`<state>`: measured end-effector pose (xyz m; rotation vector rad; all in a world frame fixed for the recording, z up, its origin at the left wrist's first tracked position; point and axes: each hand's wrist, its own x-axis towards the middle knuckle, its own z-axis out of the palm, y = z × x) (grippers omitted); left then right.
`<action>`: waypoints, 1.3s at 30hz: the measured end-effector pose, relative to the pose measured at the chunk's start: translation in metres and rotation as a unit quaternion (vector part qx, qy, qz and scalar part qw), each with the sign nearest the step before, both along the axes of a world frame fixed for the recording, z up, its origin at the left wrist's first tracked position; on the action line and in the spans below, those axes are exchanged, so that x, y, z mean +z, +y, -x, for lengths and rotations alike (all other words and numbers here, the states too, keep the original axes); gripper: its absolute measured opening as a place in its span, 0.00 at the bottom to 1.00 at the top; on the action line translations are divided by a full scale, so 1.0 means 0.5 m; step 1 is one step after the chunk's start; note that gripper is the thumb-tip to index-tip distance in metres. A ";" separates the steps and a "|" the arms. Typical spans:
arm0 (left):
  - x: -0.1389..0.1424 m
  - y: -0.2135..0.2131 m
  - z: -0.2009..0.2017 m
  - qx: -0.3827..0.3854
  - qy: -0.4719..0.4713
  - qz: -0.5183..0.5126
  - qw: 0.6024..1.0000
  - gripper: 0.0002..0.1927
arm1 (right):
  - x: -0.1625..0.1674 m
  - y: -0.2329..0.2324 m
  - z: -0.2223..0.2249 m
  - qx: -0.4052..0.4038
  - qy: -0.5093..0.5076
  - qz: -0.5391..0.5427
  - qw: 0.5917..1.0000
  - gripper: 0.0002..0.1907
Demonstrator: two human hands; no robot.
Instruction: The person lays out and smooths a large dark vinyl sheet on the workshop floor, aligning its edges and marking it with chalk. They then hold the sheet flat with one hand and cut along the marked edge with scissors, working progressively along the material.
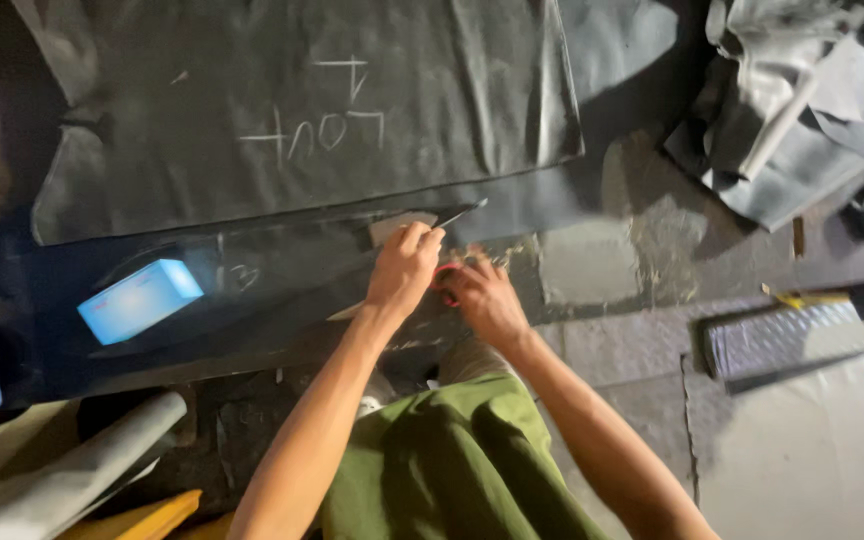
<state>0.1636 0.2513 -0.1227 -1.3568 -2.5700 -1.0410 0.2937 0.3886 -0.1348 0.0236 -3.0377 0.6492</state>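
Note:
My left hand point(404, 268) pinches a pale, flat template piece point(399, 226) against a dark sheet of material point(282, 270) on the floor. My right hand point(479, 298) is closed around the red handle of scissors point(448, 275), whose thin metal blades point(462, 213) point away from me along the sheet's edge. A larger dark sheet point(302, 110) with chalk marks lies just beyond. My green trousers point(452, 460) fill the bottom centre.
A light blue box point(140, 298) rests on the dark sheet at left. Grey rolls point(62, 475) and a yellow strip point(142, 518) lie at lower left. Crumpled grey material point(802, 110) is piled at upper right. A textured grey mat point(782, 338) sits right.

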 end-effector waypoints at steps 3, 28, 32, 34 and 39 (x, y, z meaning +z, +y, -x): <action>-0.039 0.123 0.004 -0.001 0.032 0.087 0.996 0.19 | -0.025 0.046 -0.005 0.042 -0.027 0.007 0.999 0.13; -0.113 0.260 -0.023 0.114 -0.047 0.068 0.990 0.13 | -0.114 0.515 -0.287 -0.012 -0.440 0.291 0.850 0.14; -0.107 0.248 -0.020 0.086 -0.007 0.107 0.991 0.19 | -0.077 0.522 -0.314 -0.131 -0.507 0.458 0.718 0.15; -0.103 0.241 -0.017 0.061 0.005 0.137 0.989 0.21 | -0.061 0.507 -0.325 -0.160 -0.494 0.516 0.681 0.17; -0.093 0.225 -0.015 0.030 0.027 0.131 0.991 0.25 | -0.045 0.445 -0.333 -0.178 -0.424 0.602 0.653 0.18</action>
